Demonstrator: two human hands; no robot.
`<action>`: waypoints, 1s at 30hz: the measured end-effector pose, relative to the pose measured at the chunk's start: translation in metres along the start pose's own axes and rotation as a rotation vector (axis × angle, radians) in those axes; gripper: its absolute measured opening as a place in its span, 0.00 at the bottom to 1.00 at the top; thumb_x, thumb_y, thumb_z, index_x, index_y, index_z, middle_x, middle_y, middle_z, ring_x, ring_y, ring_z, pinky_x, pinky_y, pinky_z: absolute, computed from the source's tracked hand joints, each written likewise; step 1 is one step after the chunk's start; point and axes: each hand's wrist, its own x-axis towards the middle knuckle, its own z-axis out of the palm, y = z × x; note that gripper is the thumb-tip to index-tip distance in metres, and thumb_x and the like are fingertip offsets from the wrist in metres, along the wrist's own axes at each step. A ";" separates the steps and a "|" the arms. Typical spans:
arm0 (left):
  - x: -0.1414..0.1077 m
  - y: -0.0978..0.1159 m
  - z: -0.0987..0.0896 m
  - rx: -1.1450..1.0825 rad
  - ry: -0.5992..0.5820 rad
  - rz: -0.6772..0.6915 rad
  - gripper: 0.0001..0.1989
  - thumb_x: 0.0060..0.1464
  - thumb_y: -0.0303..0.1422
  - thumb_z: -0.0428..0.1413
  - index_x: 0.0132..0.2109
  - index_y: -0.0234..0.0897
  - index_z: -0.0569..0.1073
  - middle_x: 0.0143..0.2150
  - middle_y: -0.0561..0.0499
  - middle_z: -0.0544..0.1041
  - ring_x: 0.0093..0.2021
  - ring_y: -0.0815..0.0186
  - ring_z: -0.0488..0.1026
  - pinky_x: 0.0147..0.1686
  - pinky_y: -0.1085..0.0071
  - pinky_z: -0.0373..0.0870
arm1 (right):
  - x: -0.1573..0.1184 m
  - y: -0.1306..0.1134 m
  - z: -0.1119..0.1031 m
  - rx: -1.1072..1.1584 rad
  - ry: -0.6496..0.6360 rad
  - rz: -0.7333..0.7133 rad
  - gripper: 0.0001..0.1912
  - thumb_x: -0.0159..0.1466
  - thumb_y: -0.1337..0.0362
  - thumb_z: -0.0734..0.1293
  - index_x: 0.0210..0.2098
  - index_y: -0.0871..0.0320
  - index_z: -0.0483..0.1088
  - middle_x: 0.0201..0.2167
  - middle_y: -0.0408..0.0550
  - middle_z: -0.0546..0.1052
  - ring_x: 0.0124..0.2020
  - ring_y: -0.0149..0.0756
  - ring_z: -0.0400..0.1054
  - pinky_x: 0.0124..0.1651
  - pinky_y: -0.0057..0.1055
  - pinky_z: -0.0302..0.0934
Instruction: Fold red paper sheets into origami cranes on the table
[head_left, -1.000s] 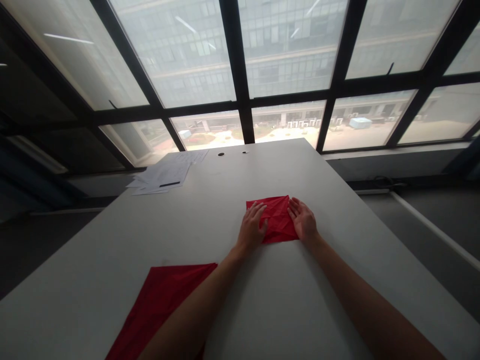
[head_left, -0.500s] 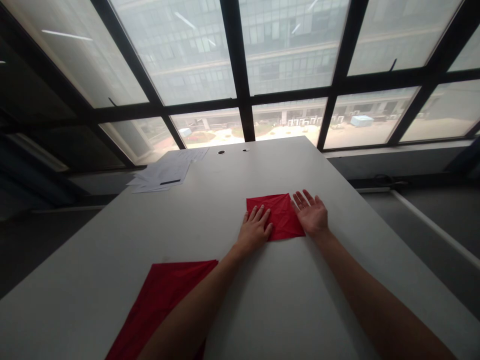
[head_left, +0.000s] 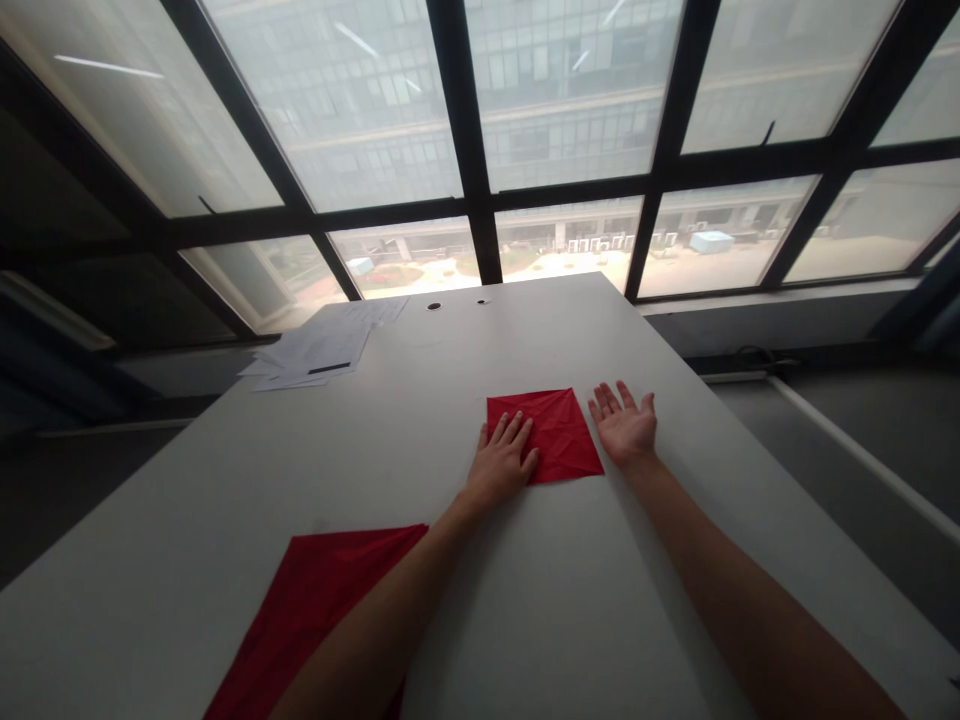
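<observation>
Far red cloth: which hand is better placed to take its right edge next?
Right, probably. The right hand is open, palm up, just beside that edge of the far red cloth, while the left hand lies over its near left part.

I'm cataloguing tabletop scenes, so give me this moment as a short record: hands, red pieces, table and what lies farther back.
left hand: palm down, fingers spread on the creased red cloth-like square
right hand: open, palm up, beside the square's right edge, holding nothing
nearer piece: second red cloth-like piece, partly hidden by the left forearm
surface: white flat-topped table
far left: loose white paper sheets
</observation>
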 end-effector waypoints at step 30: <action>0.012 0.003 -0.025 -1.471 0.091 -0.233 0.33 0.66 0.53 0.37 0.54 0.31 0.73 0.55 0.35 0.75 0.53 0.53 0.75 0.54 0.52 0.71 | -0.029 0.024 0.016 -0.220 -0.418 0.506 0.32 0.70 0.42 0.50 0.57 0.59 0.66 0.53 0.61 0.74 0.52 0.41 0.72 0.56 0.44 0.67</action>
